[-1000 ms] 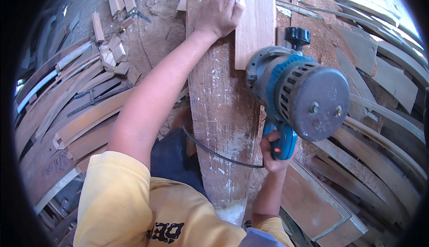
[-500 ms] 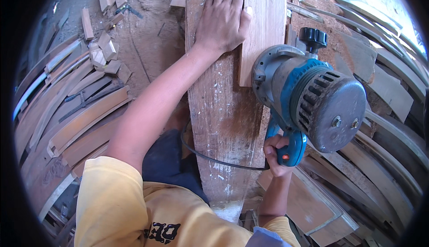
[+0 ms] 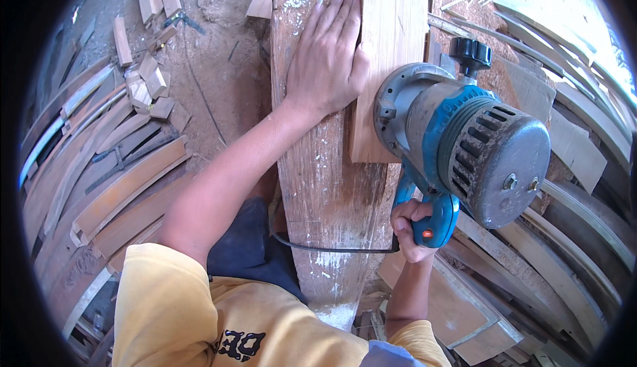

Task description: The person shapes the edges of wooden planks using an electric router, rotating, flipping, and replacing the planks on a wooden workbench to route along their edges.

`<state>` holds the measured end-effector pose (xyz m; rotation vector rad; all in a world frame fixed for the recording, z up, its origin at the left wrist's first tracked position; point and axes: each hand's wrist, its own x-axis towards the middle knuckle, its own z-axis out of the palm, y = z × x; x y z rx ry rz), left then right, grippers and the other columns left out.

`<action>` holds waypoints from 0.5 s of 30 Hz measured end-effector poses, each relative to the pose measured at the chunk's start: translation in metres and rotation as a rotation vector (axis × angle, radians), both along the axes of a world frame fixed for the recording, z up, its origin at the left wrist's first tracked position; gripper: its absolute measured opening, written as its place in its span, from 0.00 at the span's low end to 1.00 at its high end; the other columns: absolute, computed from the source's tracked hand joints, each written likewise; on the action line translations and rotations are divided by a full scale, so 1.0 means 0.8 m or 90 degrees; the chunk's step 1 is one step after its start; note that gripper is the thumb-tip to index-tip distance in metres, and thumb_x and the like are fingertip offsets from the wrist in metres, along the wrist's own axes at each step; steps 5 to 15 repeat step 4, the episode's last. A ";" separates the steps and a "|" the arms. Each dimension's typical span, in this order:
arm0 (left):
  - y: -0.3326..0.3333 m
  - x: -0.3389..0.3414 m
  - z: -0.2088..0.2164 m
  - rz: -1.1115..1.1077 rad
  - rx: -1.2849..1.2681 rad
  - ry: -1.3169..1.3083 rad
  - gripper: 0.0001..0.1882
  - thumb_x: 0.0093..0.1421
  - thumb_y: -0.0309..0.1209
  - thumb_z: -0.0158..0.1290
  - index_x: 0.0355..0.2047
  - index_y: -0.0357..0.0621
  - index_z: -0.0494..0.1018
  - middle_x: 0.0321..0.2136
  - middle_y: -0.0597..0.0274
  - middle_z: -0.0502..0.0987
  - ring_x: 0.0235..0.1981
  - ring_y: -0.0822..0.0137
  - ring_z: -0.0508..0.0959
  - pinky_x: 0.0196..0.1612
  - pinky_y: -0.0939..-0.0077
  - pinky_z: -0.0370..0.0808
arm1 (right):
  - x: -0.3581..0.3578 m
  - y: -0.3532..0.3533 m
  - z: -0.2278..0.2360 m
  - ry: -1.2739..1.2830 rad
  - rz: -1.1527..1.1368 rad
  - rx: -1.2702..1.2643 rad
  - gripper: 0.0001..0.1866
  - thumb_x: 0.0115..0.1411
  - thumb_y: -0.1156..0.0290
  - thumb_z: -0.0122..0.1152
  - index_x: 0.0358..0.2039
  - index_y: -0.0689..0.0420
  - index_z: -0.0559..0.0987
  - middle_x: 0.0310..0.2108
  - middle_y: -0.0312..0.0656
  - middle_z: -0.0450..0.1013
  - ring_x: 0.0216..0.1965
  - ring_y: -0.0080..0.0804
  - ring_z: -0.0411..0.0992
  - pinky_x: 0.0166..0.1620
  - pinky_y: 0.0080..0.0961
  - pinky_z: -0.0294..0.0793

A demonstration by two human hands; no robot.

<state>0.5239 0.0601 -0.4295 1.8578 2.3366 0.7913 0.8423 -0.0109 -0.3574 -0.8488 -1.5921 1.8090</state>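
My right hand (image 3: 415, 229) is wrapped round the blue handle of a grey and blue electric router (image 3: 458, 141). The router lies on its side, its round base plate against the right edge of a pale wooden board (image 3: 393, 42). That board rests lengthwise on a worn, paint-spattered wooden bench (image 3: 325, 194). My left hand (image 3: 327, 58) lies flat on the bench with its fingers stretched away from me and its thumb side touching the board's left edge. The router's bit is hidden behind its base.
A black cord (image 3: 332, 249) runs across the bench from the router's handle. Curved wooden pieces (image 3: 133, 184) are stacked at the left, and more curved strips (image 3: 564, 261) at the right. Small wood offcuts (image 3: 154, 78) and a black clamp (image 3: 182, 22) lie on the dusty ground.
The board has slid toward me along the bench, its near end now lower beside the router. My left hand has come slightly nearer with it. The router has barely shifted.
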 end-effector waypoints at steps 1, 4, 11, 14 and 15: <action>-0.003 0.002 0.002 0.000 -0.007 0.000 0.36 0.64 0.32 0.36 0.69 0.20 0.60 0.70 0.33 0.65 0.75 0.43 0.59 0.80 0.50 0.48 | -0.002 -0.001 0.001 0.001 0.000 0.000 0.19 0.59 0.90 0.58 0.46 0.56 0.66 0.26 0.38 0.65 0.23 0.28 0.65 0.26 0.27 0.67; -0.012 0.009 0.004 0.005 -0.017 -0.015 0.37 0.63 0.33 0.37 0.70 0.20 0.59 0.70 0.34 0.65 0.75 0.43 0.59 0.80 0.50 0.48 | -0.006 -0.003 0.006 0.040 -0.083 -0.103 0.17 0.51 0.93 0.57 0.37 0.60 0.69 0.26 0.46 0.72 0.23 0.34 0.71 0.29 0.30 0.71; -0.012 0.009 0.004 0.005 -0.017 -0.015 0.37 0.63 0.33 0.37 0.70 0.20 0.59 0.70 0.34 0.65 0.75 0.43 0.59 0.80 0.50 0.48 | -0.006 -0.003 0.006 0.040 -0.083 -0.103 0.17 0.51 0.93 0.57 0.37 0.60 0.69 0.26 0.46 0.72 0.23 0.34 0.71 0.29 0.30 0.71; -0.012 0.009 0.004 0.005 -0.017 -0.015 0.37 0.63 0.33 0.37 0.70 0.20 0.59 0.70 0.34 0.65 0.75 0.43 0.59 0.80 0.50 0.48 | -0.006 -0.003 0.006 0.040 -0.083 -0.103 0.17 0.51 0.93 0.57 0.37 0.60 0.69 0.26 0.46 0.72 0.23 0.34 0.71 0.29 0.30 0.71; -0.012 0.009 0.004 0.005 -0.017 -0.015 0.37 0.63 0.33 0.37 0.70 0.20 0.59 0.70 0.34 0.65 0.75 0.43 0.59 0.80 0.50 0.48 | -0.006 -0.003 0.006 0.040 -0.083 -0.103 0.17 0.51 0.93 0.57 0.37 0.60 0.69 0.26 0.46 0.72 0.23 0.34 0.71 0.29 0.30 0.71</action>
